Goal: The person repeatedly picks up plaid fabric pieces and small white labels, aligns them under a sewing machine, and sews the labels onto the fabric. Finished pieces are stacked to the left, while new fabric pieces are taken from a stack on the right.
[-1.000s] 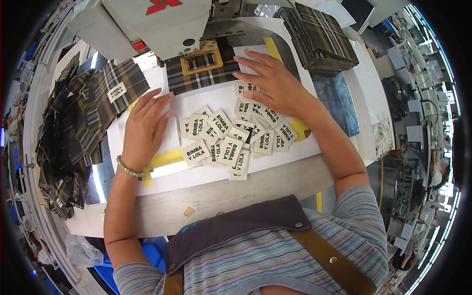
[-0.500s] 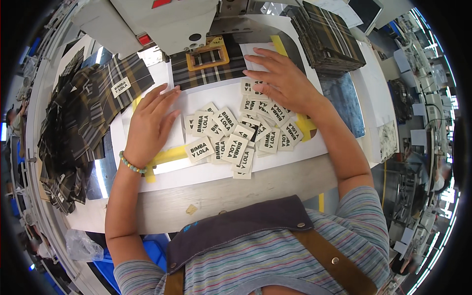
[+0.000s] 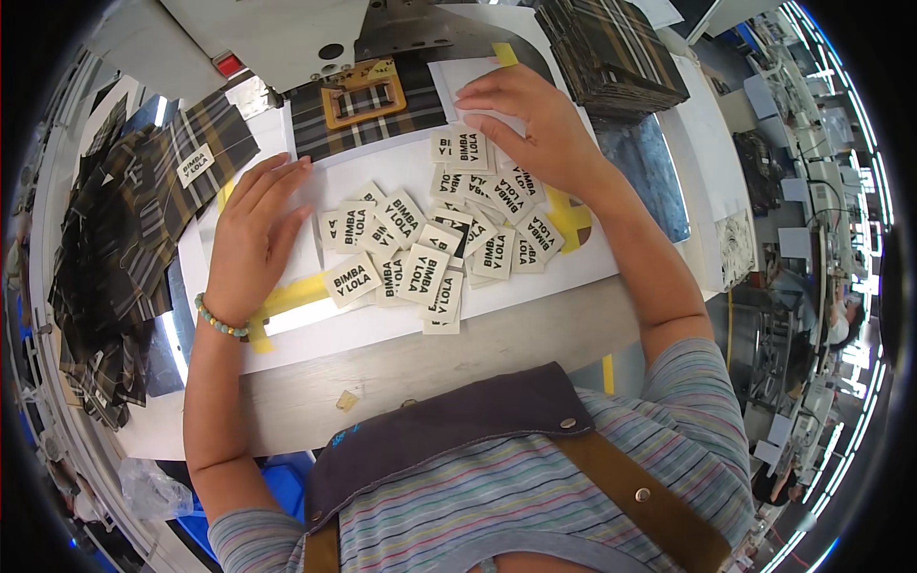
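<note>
A dark plaid fabric piece (image 3: 420, 100) lies flat beneath the sewing machine head (image 3: 258, 43), held down by a yellow clamp frame (image 3: 332, 111). My left hand (image 3: 250, 234), with a beaded bracelet at its wrist, rests at the fabric's near left corner, fingers stretched and holding nothing visible. At the right end of the fabric is my right hand (image 3: 535, 129), fingers slightly curved above a white sheet (image 3: 441, 81), thumb apart from them. Between the hands spreads a loose pile of cream square printed labels (image 3: 423, 274); several lie just under the right thumb.
At left, plaid pieces (image 3: 124, 229) hang in a heap, the top one bearing a label (image 3: 192, 165). A tall stack of plaid pieces (image 3: 621, 57) stands back right. Yellow tape (image 3: 291, 294) marks the white board. Below the table edge sits a blue bin (image 3: 277, 487).
The whole view has shifted, so the table appears farther left and up. My right thumb has lifted off the labels toward the index finger. The left hand keeps its place by the fabric.
</note>
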Motion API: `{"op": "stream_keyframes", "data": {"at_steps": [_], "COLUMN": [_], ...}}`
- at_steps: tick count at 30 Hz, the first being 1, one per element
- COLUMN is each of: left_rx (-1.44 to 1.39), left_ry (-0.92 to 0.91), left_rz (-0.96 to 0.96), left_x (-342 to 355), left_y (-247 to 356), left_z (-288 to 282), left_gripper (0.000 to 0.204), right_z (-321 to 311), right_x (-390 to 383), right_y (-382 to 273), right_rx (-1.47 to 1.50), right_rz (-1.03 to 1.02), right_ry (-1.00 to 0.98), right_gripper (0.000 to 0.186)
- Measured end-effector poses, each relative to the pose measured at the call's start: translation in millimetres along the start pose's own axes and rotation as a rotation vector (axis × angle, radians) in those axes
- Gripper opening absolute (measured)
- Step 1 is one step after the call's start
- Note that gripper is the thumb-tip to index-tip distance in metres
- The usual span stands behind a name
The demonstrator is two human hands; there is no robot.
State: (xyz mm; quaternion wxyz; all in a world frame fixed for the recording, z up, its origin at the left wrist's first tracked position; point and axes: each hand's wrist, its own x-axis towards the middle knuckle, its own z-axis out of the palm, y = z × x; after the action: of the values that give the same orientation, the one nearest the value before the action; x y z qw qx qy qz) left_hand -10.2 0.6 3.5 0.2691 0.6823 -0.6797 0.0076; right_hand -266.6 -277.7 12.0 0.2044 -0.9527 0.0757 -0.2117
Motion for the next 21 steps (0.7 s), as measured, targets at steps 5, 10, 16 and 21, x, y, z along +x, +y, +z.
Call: {"op": "stream_keyframes", "data": {"at_steps": [5, 10, 16, 21], "left_rx": [0.002, -0.015, -0.117, -0.715], "left_ry": [-0.006, 0.001, 0.218, 0.138], "left_rz": [0.009, 0.009, -0.028, -0.325], "left_x": [1, 0, 4, 35], "left_y": [1, 0, 15, 60], "left_z": [-1, 0, -10, -1], "left_gripper": [0.044, 0.043, 0.045, 0.037], "right_z": [2, 1, -28, -14], "right_x": [-3, 0, 15, 27], "right_y": [-7, -7, -19, -47], "right_rx": [0.023, 0.236, 0.492, 0.860], "right_rz": [0.128, 0.267, 0.376, 0.348], "right_ry": [-0.070, -0.084, 0.028, -0.037], "right_gripper": [0.025, 0.018, 0.014, 0.016]}}
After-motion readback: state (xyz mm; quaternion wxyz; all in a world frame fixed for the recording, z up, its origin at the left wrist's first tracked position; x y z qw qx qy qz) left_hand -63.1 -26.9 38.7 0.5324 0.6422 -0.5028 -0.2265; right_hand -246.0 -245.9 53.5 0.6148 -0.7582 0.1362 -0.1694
